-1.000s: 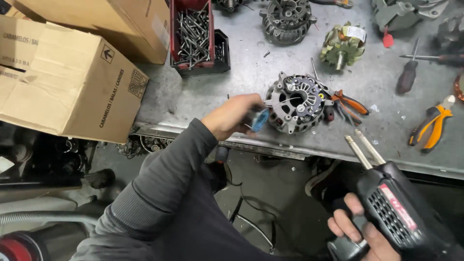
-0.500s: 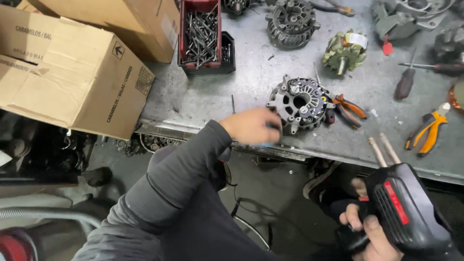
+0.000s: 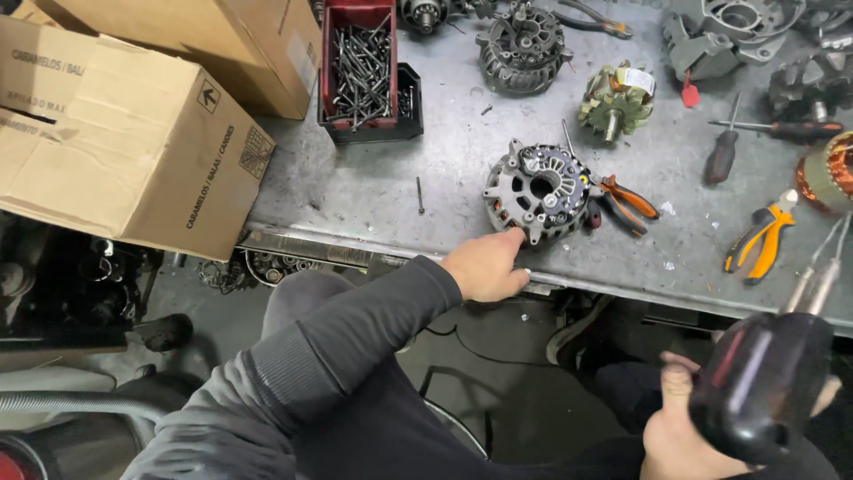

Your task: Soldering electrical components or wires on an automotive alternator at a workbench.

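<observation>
Rests the left hand [image 3: 487, 267] on the front edge of the grey metal desk [image 3: 373, 187], fingers loosely curled, grip closed on nothing, fingertips just touching the rim of the round grey cast-metal alternator housing [image 3: 539, 191] at its 7 o'clock. Finds that housing lying flat, near the desk edge, with orange-handled pliers [image 3: 626, 203] touching it at 3 o'clock and a loose dark bolt [image 3: 418, 194] well apart at 9 o'clock. Clamps the right hand [image 3: 680, 427] around a black and red power tool [image 3: 760, 391], held low, below the desk edge, at 5 o'clock from the housing, its two metal prongs pointing up toward the desk.

Judged from here:
- Could push or drag the housing over the near edge with one fingertip shove, given so little desk in front of it and no real hold on it.
- Could let the housing spin or skid under the tool, if steadied only by fingertips.
- Could snag the pliers and sweep them off along with the housing.
- Could strike the desk's underside or front rail with the prongs while raising the tool from so low.
- Could pinch the left fingers between tool and rim, being so close to the housing.
</observation>
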